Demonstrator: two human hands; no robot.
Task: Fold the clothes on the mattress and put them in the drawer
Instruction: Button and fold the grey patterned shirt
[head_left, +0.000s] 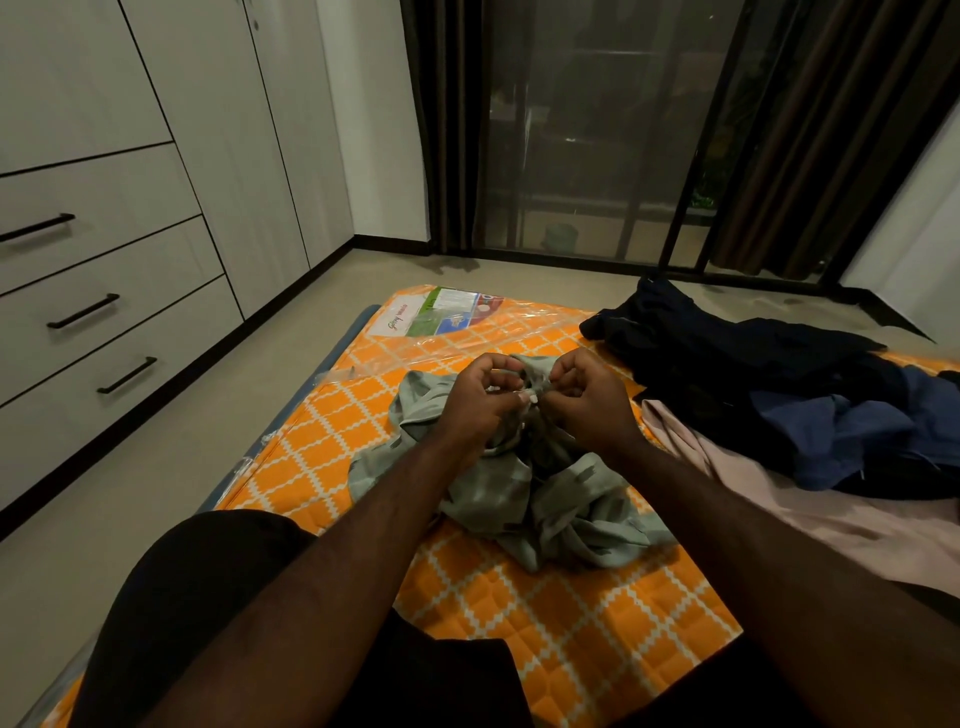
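Both forearms reach forward, and the left hand (475, 400) and right hand (587, 402) pinch with curled fingers the raised top of a crumpled grey-green shirt (540, 499) mid-mattress (571, 639), darker clothes (769, 395) heaped toward its right edge, drawers (104, 291) along the left wall.

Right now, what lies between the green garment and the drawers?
Head view: between the green garment and drawers, only bare mattress, then floor.

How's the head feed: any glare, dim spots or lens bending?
Head view: dim indoor light; glare streaks on the clear plastic wrap over the orange patterned mattress; dark clothes pile loses detail; lens bends the white wardrobe lines; grey-green garment reads sharp.
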